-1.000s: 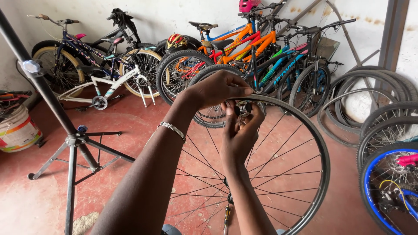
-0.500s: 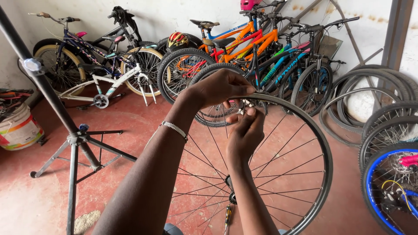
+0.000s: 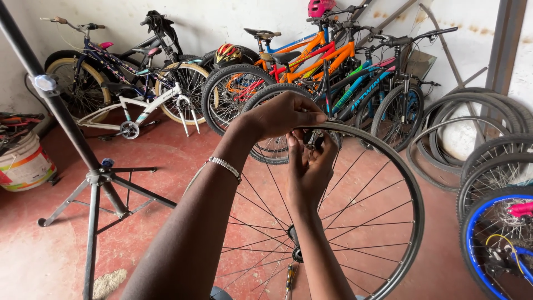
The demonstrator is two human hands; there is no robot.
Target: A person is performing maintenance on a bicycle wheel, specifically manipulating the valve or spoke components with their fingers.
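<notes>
Both forearms are stretched forward and upward from the bottom edge. The left hand [image 3: 280, 114] is arched over the top, wrist bent, fingers curled downward and pinched together. The right hand [image 3: 310, 166] is raised just beneath it, palm turned away, fingers bunched upward close to the left fingertips.

Two hands [image 3: 277, 116] work at one bare wheel [image 3: 388, 183], and one bracelet [image 3: 225, 166] sits on a wrist. One stand [image 3: 91, 178], one bucket [image 3: 25, 164] and two helmets, one red-and-yellow [image 3: 227, 53] and one pink [image 3: 320, 8], are in view. Bikes [image 3: 311, 61] crowd the wall, at least five though overlap blurs the count, and several loose wheels and tyres [image 3: 494, 161] lean at the right, too stacked to count.
</notes>
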